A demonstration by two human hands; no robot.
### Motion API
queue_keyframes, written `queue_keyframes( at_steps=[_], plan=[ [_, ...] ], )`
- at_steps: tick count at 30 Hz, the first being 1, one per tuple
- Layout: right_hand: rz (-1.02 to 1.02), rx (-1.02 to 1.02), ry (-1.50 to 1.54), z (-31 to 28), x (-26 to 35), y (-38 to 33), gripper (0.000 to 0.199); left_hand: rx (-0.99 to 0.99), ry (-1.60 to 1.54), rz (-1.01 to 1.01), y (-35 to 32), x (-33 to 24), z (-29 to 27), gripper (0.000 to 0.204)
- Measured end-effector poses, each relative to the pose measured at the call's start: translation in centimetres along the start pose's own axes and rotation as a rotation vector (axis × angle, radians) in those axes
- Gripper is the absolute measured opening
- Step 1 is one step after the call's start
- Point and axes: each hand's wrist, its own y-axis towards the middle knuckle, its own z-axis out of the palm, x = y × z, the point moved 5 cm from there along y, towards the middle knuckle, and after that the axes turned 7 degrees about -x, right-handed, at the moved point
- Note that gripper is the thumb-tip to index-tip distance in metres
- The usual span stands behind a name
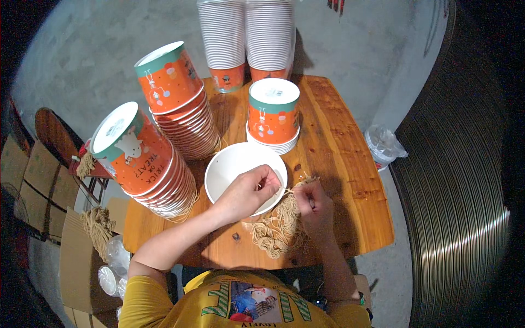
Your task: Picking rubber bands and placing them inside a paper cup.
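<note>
A white-lined paper bucket (234, 158) stands on the wooden table in front of me, its mouth facing up and a small hole visible near its far left rim. My left hand (252, 190) reaches over the bucket's mouth, thumb and fingers pinched against the inside of the right wall; what they grip is hidden. Just outside that wall my right hand (315, 210) is closed, pinching a tan string (290, 191) that runs to the bucket's rim. Below and between both hands lies a loose heap of tan strings (276, 232).
Upside-down stacks of orange printed paper buckets stand left (145, 158), far left (174, 82) and beyond the bucket (273, 112). Two tall wrapped stacks (221, 38) rise at the table's back. Cardboard boxes (82, 268) and a string bundle (98, 229) are left; a ribbed shutter (459, 180) is right.
</note>
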Motion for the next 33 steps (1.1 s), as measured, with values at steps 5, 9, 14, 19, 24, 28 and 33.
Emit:
queue_keyframes(
  at_steps=[5,9,14,19,24,28,33],
  plan=[
    [-0.077,0.024,0.022,0.3,2.1,0.2,0.008,-0.012,0.018,0.049,-0.1,-0.3,0.2,0.016],
    [-0.381,-0.017,-0.130,0.7,2.8,0.2,0.006,-0.002,0.027,0.029,-0.1,-0.3,0.2,0.016],
    [-0.280,-0.015,-0.254,0.2,1.0,-0.3,0.007,-0.210,0.093,0.131,0.3,-0.4,-2.5,0.010],
    [-0.193,-0.021,-0.095,0.3,1.7,-0.1,0.012,-0.173,0.149,0.195,0.1,-0.5,-1.4,0.011],
    [-0.131,0.045,0.157,0.8,1.6,0.3,0.018,-0.130,0.106,0.119,0.0,0.3,-1.0,0.014],
    [-0.111,0.042,0.174,1.2,1.2,0.7,0.013,-0.129,0.077,0.116,-0.1,0.5,-1.0,0.015],
    [-0.241,0.067,-0.058,2.1,3.2,0.8,0.015,-0.085,0.081,0.077,-0.1,0.3,-0.9,0.015]
  ],
)
